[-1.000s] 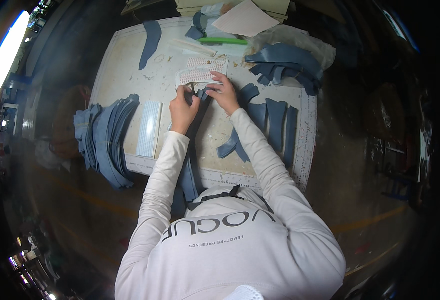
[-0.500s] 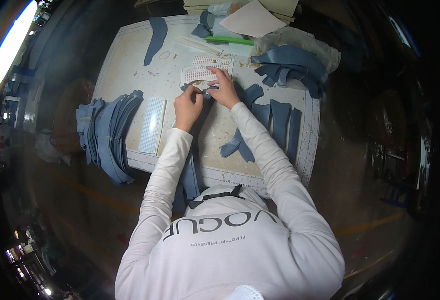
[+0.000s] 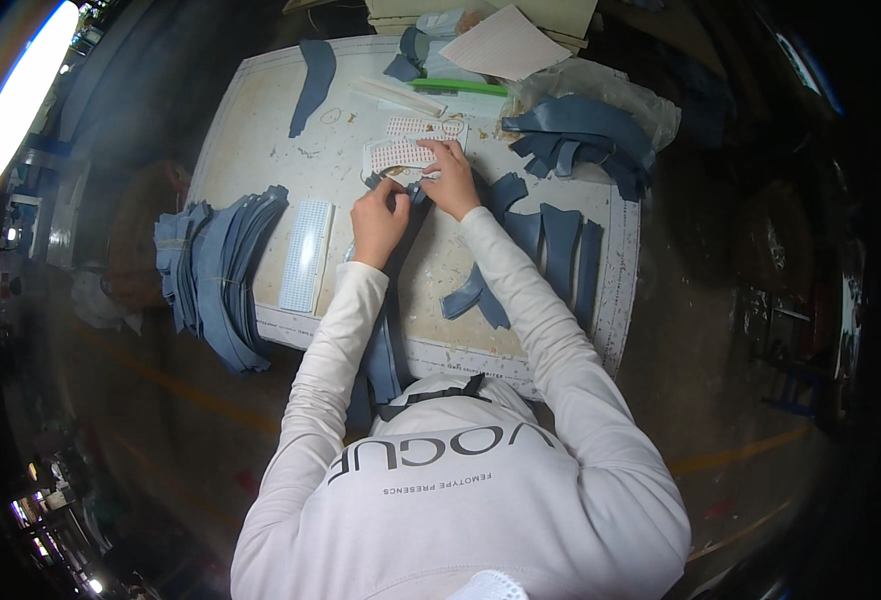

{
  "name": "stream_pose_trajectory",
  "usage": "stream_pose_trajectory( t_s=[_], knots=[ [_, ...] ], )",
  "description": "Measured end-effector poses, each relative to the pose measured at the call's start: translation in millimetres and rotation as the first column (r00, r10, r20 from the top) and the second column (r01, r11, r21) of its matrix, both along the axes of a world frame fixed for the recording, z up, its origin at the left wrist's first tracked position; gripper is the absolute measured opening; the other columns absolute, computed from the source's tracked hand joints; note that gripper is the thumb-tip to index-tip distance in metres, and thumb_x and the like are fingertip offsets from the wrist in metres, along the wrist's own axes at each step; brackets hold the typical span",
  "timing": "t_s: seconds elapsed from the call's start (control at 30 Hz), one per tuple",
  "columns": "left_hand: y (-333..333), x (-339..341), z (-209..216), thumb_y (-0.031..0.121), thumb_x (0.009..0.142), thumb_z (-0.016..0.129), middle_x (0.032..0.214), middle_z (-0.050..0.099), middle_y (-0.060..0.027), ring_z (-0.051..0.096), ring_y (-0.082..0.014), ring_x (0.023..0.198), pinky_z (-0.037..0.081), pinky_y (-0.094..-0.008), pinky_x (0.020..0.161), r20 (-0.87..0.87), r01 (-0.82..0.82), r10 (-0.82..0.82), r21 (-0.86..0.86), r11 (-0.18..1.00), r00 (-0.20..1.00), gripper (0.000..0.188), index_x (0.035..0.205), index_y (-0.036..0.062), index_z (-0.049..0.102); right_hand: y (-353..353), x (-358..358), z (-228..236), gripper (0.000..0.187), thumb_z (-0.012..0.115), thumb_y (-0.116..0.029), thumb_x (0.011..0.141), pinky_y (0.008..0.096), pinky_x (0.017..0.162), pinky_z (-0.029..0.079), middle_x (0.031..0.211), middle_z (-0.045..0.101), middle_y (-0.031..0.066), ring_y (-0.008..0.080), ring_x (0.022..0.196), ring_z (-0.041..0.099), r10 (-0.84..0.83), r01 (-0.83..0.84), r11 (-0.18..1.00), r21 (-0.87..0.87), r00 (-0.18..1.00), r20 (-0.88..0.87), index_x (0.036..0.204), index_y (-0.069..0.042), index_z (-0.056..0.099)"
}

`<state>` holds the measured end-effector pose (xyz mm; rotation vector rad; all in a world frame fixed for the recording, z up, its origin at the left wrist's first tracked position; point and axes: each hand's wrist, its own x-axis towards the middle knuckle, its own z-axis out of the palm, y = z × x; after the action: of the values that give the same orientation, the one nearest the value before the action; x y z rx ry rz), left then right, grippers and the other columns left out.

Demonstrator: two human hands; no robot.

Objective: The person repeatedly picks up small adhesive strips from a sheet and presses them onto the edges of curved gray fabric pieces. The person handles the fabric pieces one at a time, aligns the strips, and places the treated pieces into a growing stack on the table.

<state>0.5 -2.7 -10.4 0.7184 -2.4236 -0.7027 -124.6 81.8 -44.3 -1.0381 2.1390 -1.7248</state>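
Observation:
Both my hands meet at the far end of a long blue-grey fabric strip, which runs down toward me and over the table's near edge. My left hand pinches the strip's left side between thumb and fingers. At its right side, my right hand has thumb and index finger closed on the same end, with the other fingers raised toward the label sheet. That white label sheet, covered in rows of small red marks, lies just beyond my fingers. Whether a label sits between my fingertips is too small to tell.
A thick stack of blue-grey pieces overhangs the table's left edge beside a blue-patterned sheet. Loose cut pieces lie right of my right forearm. Farther right, a bundle rests against a clear plastic bag. One curved piece lies far left.
My right hand has shifted slightly down, its raised fingers drawing a little closer together. My left hand stays at the strip's end. The view has shifted very slightly.

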Motion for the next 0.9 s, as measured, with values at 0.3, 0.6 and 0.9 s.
stream_pose_trajectory(
  t_s=[0.3,0.6,0.9],
  knots=[
    [7.8,-1.9,0.5,0.019,0.071,0.071,0.073,0.066,-0.0137,0.065,-0.0312,0.068,0.051,-0.0411,0.063,0.047,0.030,-0.025,-0.097,0.995,0.999,0.019,0.083,0.0077,0.064,16.8,-12.9,-19.0,0.061,0.072,0.007,0.068,0.0283,0.076,0.053,0.118,0.051,0.0131,0.0202,0.091,0.067,-0.094,0.113,0.991,-0.065,0.963,0.251,0.124,-0.010,0.054],
    [6.4,-1.2,8.6,0.017,0.073,0.067,0.072,0.065,-0.0145,0.064,-0.0336,0.069,0.051,-0.0424,0.064,-0.056,-0.051,0.056,0.093,0.994,0.997,0.016,0.087,0.0091,0.068,17.6,-13.5,-30.1,0.068,0.069,0.012,0.069,0.0307,0.074,0.055,0.119,0.049,0.0128,0.0207,0.095,0.064,-0.058,0.127,0.976,-0.177,0.935,0.351,0.129,-0.013,0.049],
    [15.2,-2.5,6.7,0.026,0.070,0.075,0.093,0.063,-0.0129,0.063,-0.0310,0.084,0.052,-0.0397,0.070,0.254,0.105,-0.045,-0.230,0.968,0.966,0.028,0.096,0.0154,0.071,11.6,-8.0,-39.7,0.073,0.065,0.016,0.071,0.0288,0.081,0.051,0.125,0.043,0.0128,0.0214,0.102,0.060,-0.002,0.073,0.984,-0.160,0.916,0.402,0.134,-0.015,0.044]
  ],
)
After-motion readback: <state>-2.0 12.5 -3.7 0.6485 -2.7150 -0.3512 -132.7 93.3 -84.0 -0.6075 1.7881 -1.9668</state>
